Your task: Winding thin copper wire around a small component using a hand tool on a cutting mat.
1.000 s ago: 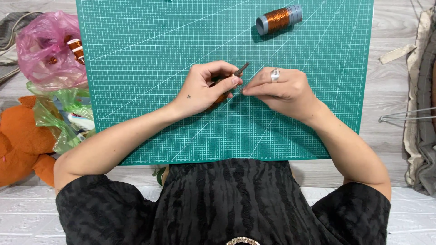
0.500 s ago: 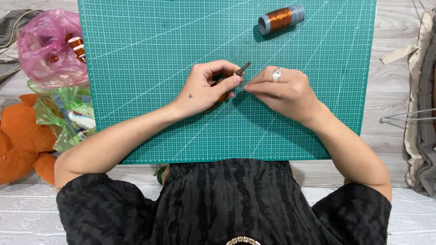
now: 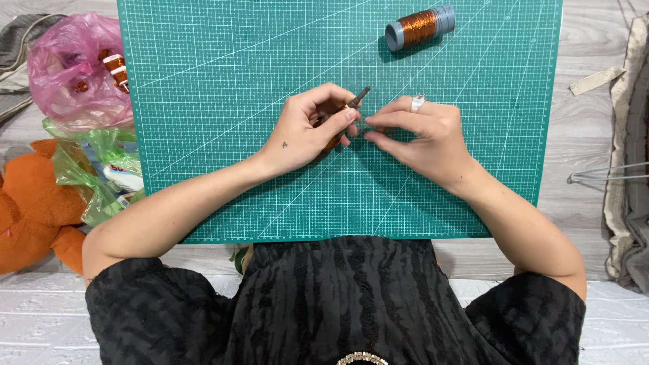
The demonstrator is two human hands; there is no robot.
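Head view: the left hand (image 3: 307, 132) is gripping a small brown tool (image 3: 357, 98).
Right hand (image 3: 422, 135): fingertips are pinching together, seemingly on thin wire.
Spool (image 3: 419, 27): lying wound, apart on the mat (image 3: 203, 67).

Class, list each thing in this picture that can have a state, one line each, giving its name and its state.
Left hand: closed around a small dark-tipped tool, tip pointing up and right.
Right hand: fingertips pinched together beside the left hand's fingertips; what it pinches is too small to tell.
Spool of copper-coloured wire: lying on its side, untouched.
Green cutting mat: flat.
Pink plastic bag: crumpled, holding things.
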